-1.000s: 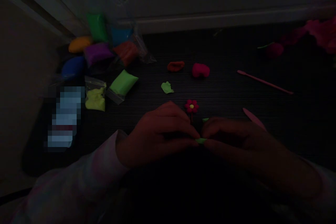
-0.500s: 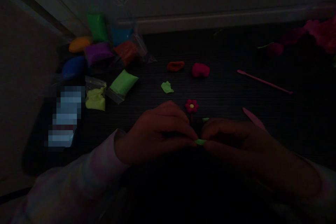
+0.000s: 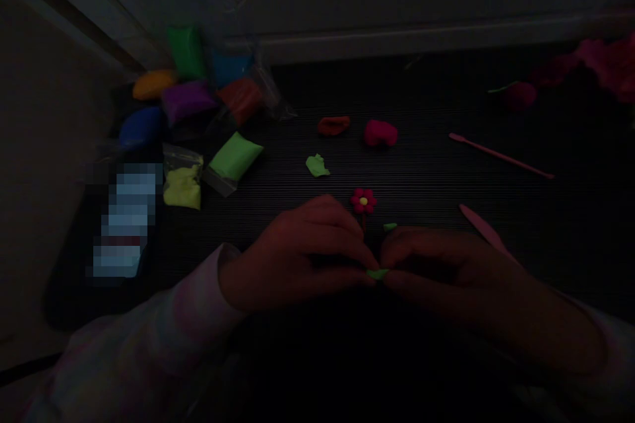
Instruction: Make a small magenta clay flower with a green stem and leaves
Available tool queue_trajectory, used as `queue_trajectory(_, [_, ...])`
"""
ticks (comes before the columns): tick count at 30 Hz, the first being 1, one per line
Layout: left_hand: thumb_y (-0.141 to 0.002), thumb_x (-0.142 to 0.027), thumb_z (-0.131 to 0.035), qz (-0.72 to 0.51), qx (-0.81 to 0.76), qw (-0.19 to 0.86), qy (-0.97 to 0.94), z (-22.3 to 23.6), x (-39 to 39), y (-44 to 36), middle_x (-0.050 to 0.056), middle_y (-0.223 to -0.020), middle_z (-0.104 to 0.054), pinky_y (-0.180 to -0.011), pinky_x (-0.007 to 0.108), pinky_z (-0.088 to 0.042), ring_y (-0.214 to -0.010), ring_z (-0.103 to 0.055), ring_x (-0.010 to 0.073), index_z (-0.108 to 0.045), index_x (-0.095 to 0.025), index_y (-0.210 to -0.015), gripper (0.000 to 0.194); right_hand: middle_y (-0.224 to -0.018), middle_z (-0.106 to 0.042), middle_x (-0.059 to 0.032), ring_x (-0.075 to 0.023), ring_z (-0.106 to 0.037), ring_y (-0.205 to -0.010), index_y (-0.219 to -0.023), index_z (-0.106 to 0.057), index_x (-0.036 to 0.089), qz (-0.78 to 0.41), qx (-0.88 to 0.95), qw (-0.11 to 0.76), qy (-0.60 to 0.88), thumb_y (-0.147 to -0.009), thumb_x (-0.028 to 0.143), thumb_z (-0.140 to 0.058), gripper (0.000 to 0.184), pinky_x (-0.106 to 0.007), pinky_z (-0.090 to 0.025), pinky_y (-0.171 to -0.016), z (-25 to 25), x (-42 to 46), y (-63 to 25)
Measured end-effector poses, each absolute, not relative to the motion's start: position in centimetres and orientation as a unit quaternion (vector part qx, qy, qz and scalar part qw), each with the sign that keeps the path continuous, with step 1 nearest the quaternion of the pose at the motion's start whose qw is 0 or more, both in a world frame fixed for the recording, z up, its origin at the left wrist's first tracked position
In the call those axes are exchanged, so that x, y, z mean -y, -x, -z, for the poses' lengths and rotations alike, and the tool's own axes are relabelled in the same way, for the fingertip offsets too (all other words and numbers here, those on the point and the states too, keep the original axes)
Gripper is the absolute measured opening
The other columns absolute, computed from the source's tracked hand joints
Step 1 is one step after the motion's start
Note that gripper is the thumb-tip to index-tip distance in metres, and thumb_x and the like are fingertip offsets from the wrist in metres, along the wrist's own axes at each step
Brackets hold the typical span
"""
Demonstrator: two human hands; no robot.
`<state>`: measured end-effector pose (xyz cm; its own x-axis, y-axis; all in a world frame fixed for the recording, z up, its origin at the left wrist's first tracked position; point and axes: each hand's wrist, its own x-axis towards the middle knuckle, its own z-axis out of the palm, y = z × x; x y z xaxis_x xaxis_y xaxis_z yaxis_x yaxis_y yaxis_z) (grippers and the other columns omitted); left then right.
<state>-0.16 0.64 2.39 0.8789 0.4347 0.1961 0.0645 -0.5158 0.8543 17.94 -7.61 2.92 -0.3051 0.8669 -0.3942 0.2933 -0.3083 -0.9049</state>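
A small piece of light green modelling clay (image 3: 378, 274) is pinched at both ends between my two hands. The fingertips of my left hand (image 3: 302, 251) grip its left end, and those of my right hand (image 3: 456, 271) grip its right end. Just beyond them lies a clay flower (image 3: 364, 201) with pink petals, a yellow centre and a thin dark red stem, partly hidden by my left fingers. Another small green clay piece (image 3: 389, 227) rests by my right index finger. A torn scrap of light green clay (image 3: 317, 165) lies farther back.
Red-orange clay (image 3: 333, 125) and a pink clay lump (image 3: 380, 133) lie behind. To the right are a thin pink tool (image 3: 501, 156) and a pink clay knife (image 3: 486, 228). Bagged clay (image 3: 235, 155) in several colours and a phone (image 3: 126, 218) with a blurred screen are on the left.
The pinched green clay has shifted slightly down in the view, and my left fingers have moved a little to the right and down. Both hands keep hold of it.
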Motion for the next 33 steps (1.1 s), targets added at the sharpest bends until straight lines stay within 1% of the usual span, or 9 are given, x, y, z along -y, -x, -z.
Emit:
queue_trajectory(5, [-0.066,-0.014,-0.066,-0.19,-0.141,0.476,-0.847,-2.32,-0.65,0.26,0.004,-0.077,-0.06,-0.073,0.024,-0.047,-0.079,-0.055,0.0122,-0.064,-0.013,-0.081,0.015,-0.072,-0.058,0.003,-0.0088,-0.052,-0.063,-0.078,-0.06,0.022,-0.61,0.535,0.236,0.534,-0.076,0.03,-0.054,0.01,-0.018,-0.043,-0.054,-2.95,7.42,-17.76])
queue_trajectory(9, [-0.068,-0.013,-0.064,-0.185,-0.139,0.48,-0.846,-2.37,-0.58,0.25,0.005,-0.077,-0.06,-0.074,0.023,-0.047,-0.08,-0.055,0.0123,-0.064,-0.011,-0.079,0.011,-0.074,-0.058,0.0048,-0.0074,-0.053,-0.065,-0.078,-0.06,0.024,-0.6,0.544,0.229,0.54,-0.076,0.029,-0.055,0.008,-0.016,-0.043,-0.056,-2.93,7.53,-17.77])
queue_trajectory(13, [-0.068,-0.013,-0.064,-0.179,-0.133,0.486,-0.845,-2.37,-0.54,0.3,0.005,-0.076,-0.06,-0.075,0.023,-0.046,-0.08,-0.055,0.0122,-0.064,-0.011,-0.08,0.012,-0.072,-0.058,0.0058,-0.0066,-0.053,-0.064,-0.077,-0.06,0.024,-0.604,0.544,0.228,0.535,-0.076,0.027,-0.056,0.005,-0.016,-0.042,-0.055,-3.0,7.57,-17.85])
queue_trajectory(19, [-0.069,-0.013,-0.063,-0.178,-0.126,0.496,-0.84,-2.36,-0.57,0.23,0.006,-0.077,-0.059,-0.075,0.022,-0.045,-0.08,-0.054,0.0118,-0.065,-0.01,-0.079,0.011,-0.073,-0.058,0.0044,-0.0078,-0.054,-0.067,-0.077,-0.061,0.023,-0.625,0.529,0.212,0.534,-0.076,0.031,-0.055,0.009,-0.017,-0.042,-0.058,-3.22,7.36,-17.7])
queue_trajectory(22, [-0.069,-0.012,-0.063,-0.167,-0.125,0.501,-0.84,-2.5,-0.66,0.15,0.005,-0.076,-0.059,-0.076,0.023,-0.045,-0.081,-0.053,0.012,-0.065,-0.01,-0.078,0.009,-0.072,-0.058,0.0042,-0.0079,-0.053,-0.066,-0.075,-0.061,0.022,-0.631,0.524,0.208,0.533,-0.075,0.03,-0.056,0.009,-0.018,-0.041,-0.058,-3.24,7.34,-17.59])
queue_trajectory(27, [-0.069,-0.012,-0.063,-0.152,-0.117,0.517,-0.835,-2.45,-0.72,0.09,0.006,-0.077,-0.059,-0.078,0.022,-0.043,-0.082,-0.053,0.0119,-0.065,-0.008,-0.08,0.013,-0.072,-0.058,0.0042,-0.0081,-0.053,-0.065,-0.076,-0.061,0.023,-0.643,0.518,0.199,0.528,-0.075,0.032,-0.056,0.011,-0.018,-0.041,-0.056,-3.08,7.29,-17.62])
queue_trajectory(33, [-0.071,-0.012,-0.061,-0.13,-0.095,0.522,-0.838,-2.34,-0.81,0.19,0.005,-0.077,-0.06,-0.08,0.023,-0.042,-0.081,-0.052,0.0118,-0.065,-0.009,-0.08,0.011,-0.074,-0.059,0.0057,-0.0067,-0.053,-0.066,-0.077,-0.061,0.023,-0.649,0.538,0.174,0.509,-0.075,0.026,-0.056,0.006,-0.016,-0.04,-0.058,-2.98,7.38,-17.86])
